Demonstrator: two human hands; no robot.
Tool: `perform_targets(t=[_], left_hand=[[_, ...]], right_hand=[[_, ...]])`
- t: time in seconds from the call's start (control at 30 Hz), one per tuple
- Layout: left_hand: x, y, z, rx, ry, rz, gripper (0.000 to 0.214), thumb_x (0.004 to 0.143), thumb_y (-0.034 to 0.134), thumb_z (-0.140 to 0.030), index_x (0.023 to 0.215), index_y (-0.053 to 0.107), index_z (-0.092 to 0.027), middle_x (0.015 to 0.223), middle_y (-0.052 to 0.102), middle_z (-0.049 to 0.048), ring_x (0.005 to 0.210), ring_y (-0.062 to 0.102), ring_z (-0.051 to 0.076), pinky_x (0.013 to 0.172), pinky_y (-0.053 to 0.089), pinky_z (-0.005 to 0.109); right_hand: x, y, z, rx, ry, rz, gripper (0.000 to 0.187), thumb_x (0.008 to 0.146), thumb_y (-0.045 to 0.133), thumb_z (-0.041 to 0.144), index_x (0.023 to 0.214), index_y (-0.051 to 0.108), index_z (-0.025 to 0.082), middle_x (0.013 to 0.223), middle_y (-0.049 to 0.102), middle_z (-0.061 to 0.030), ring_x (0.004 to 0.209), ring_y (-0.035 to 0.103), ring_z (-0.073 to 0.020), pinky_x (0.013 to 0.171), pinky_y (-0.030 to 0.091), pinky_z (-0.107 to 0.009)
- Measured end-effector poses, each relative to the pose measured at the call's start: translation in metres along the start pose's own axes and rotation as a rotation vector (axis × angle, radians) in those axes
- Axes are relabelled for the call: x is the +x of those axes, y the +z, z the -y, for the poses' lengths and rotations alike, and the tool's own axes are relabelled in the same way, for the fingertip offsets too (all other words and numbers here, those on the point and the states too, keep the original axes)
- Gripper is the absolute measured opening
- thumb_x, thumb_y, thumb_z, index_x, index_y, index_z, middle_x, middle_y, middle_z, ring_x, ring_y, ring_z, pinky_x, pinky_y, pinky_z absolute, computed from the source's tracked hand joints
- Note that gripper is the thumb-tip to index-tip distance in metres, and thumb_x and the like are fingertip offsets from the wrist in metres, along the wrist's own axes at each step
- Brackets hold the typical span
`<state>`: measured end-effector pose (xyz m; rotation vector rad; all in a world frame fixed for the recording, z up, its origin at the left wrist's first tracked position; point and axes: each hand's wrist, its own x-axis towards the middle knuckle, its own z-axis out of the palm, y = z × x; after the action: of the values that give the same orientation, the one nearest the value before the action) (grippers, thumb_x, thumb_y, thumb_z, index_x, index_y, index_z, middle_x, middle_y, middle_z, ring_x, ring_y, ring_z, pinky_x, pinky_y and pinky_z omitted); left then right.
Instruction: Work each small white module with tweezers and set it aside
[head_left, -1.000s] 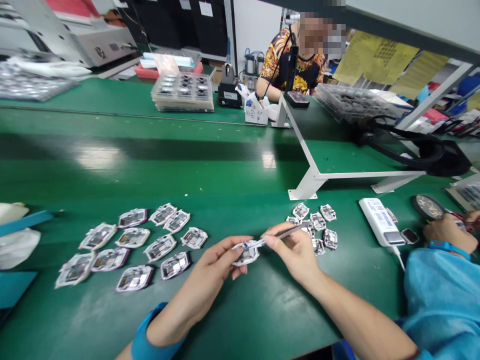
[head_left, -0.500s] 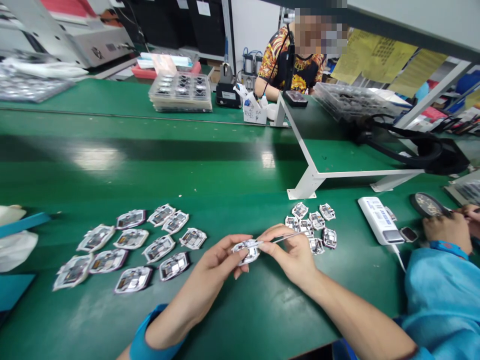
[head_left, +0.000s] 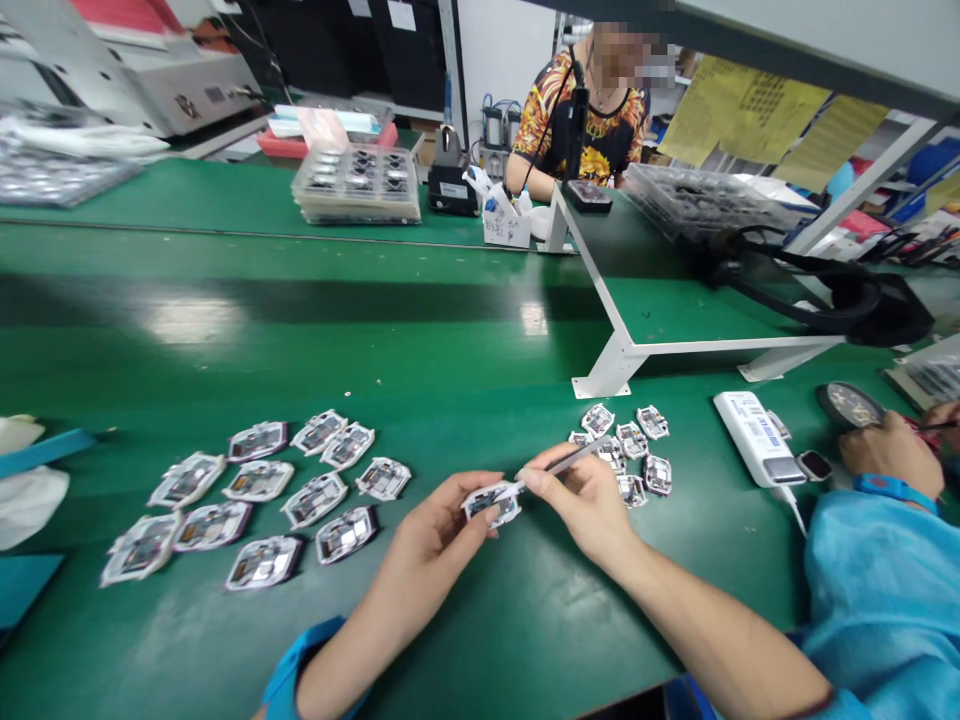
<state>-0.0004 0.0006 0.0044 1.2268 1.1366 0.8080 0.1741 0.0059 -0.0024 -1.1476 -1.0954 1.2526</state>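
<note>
My left hand (head_left: 442, 540) is closed on the edge of a small white-framed electronic module (head_left: 491, 502), its open side with circuit parts facing up. My right hand (head_left: 585, 500) pinches a pair of metal tweezers (head_left: 574, 456), whose tip end, partly covered by the fingers, is at the right edge of the module. Left of my hands lies a loose group of similar modules (head_left: 315, 498) on the green table. Beyond my right hand sits a second cluster of modules (head_left: 631, 440), partly hidden behind it.
A white metal stand (head_left: 609, 365) rises at the back right, holding a black strap-like item (head_left: 810, 310). A white handheld device (head_left: 757, 440) with a cable lies to the right, beside a co-worker's hand (head_left: 892, 455). Clear stacked trays (head_left: 356, 185) stand at the back.
The tweezers have turned in my right hand, with their flat side now showing. My left thumb has slid down slightly, baring more of the module. The view has shifted a little.
</note>
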Motion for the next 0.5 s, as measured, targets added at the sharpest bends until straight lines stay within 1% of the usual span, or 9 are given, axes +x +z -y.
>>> perform_targets(t=[0.13,0.3,0.5], left_hand=[[-0.0008,0.0003,0.0017,-0.022,0.002,0.018,0.028,0.079,0.066,-0.032,0.103,0.063,-0.019,0.077,0.066,0.0006,0.070,0.059,0.017,0.067,0.048,0.028],[-0.0006,-0.0003,0.0043,-0.028,-0.003,0.021,0.029,0.079,0.067,-0.031,0.104,0.063,-0.019,0.084,0.067,0.0022,0.072,0.059,0.017,0.069,0.049,0.028],[-0.0006,-0.0005,0.0043,-0.018,0.005,0.030,0.029,0.078,0.067,-0.031,0.104,0.063,-0.019,0.082,0.067,0.0017,0.071,0.059,0.017,0.068,0.048,0.027]], right_hand=[[-0.0002,0.0004,0.0002,0.015,0.015,-0.018,0.009,0.074,0.076,0.028,0.075,0.070,0.020,0.070,0.071,0.0009,0.066,0.064,-0.0151,0.066,0.049,-0.028],[-0.0006,0.0004,0.0000,-0.003,0.003,-0.039,0.009,0.074,0.075,0.028,0.075,0.070,0.020,0.070,0.071,0.0003,0.066,0.063,-0.0155,0.065,0.048,-0.028],[-0.0009,-0.0001,0.0010,-0.042,-0.026,-0.046,0.008,0.075,0.074,0.027,0.075,0.071,0.020,0.070,0.070,0.0000,0.066,0.062,-0.0154,0.065,0.047,-0.029]])
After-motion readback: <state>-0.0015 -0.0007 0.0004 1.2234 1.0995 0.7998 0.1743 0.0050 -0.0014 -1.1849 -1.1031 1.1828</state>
